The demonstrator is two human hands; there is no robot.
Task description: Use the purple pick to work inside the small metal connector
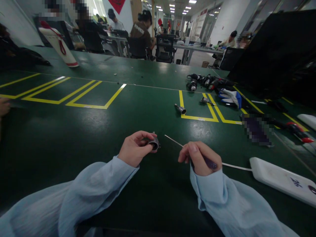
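Note:
Near the middle of the green table [98,123], my left hand [135,148] pinches a small grey metal cup-shaped part [155,144], its round opening facing up and to the right. My right hand [201,157] is wrapped round the dark handle of a thin-shafted screwdriver [172,140]. The shaft points up and left, and its tip is a short way right of the metal part, not touching it. Two similar metal parts with stems, one [182,110] and another [204,100], lie farther back by the yellow tape.
A white device [283,179] with a pale cable lies at the right. Behind it are a blurred phone-like object [256,130], a red-and-black tool [298,131], a blue-and-white glove [230,97] and dark cables [194,85]. A white-and-red bottle [59,46] stands back left; another person's hand [4,106] shows at left.

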